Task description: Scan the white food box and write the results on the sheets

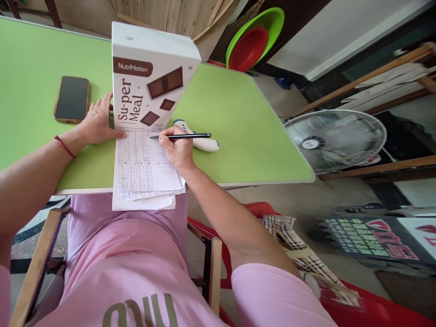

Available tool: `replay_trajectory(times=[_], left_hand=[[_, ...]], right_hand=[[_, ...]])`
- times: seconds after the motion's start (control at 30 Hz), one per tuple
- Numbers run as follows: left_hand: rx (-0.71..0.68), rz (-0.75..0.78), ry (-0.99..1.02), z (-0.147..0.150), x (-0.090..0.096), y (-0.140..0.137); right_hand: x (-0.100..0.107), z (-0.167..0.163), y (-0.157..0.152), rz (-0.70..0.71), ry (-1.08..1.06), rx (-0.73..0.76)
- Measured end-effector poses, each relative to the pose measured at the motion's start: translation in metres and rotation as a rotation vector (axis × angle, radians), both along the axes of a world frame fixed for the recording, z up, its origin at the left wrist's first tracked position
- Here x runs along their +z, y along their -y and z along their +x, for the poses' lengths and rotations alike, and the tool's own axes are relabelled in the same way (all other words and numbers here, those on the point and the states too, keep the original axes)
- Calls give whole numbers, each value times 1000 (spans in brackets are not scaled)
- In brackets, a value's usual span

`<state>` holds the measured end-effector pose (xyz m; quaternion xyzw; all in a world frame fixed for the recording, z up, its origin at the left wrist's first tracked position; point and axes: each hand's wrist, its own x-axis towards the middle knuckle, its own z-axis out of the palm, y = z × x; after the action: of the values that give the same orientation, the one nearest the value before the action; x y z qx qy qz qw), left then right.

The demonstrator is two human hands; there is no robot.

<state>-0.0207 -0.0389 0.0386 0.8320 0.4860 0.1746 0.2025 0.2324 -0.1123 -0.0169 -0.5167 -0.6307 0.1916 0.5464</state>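
My right hand [179, 147] grips a black pen [194, 136]. The pen's tip rests at the upper part of a sheet of paper [139, 159] covered in rows of handwriting. Further sheets lie under it, and the stack hangs over the table's near edge. My left hand [97, 120] lies with its thumb stretched out to the paper's left edge. Its fingers are apart, beside the white box [170, 50] printed with chocolate pieces, and some fingertips are hidden by it. The box stands upright just beyond the paper. Behind my right hand lies a white and blue handheld device [206, 144].
A phone [72, 99] in a brown case lies on the green table [238, 113], left of the box. Past the table are green and red basins [250, 45] and a floor fan [327, 141]. A red chair [260, 209] stands to the lower right.
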Motion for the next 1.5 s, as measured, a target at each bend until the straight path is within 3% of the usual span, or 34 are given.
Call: replay_trajectory(times=[0.27, 0.63, 0.8, 1.5], left_hand=[[-1, -15, -72, 0, 1, 1], [-4, 17, 18, -3, -12, -10], [10, 0, -27, -2, -9, -7], [-13, -12, -24, -2, -7, -6]], right_hand=[[3, -2, 1, -18, -3, -15], [1, 0, 1, 29, 1, -3], [1, -1, 0, -4, -10, -78], [-1, 1, -1, -6, 14, -48]])
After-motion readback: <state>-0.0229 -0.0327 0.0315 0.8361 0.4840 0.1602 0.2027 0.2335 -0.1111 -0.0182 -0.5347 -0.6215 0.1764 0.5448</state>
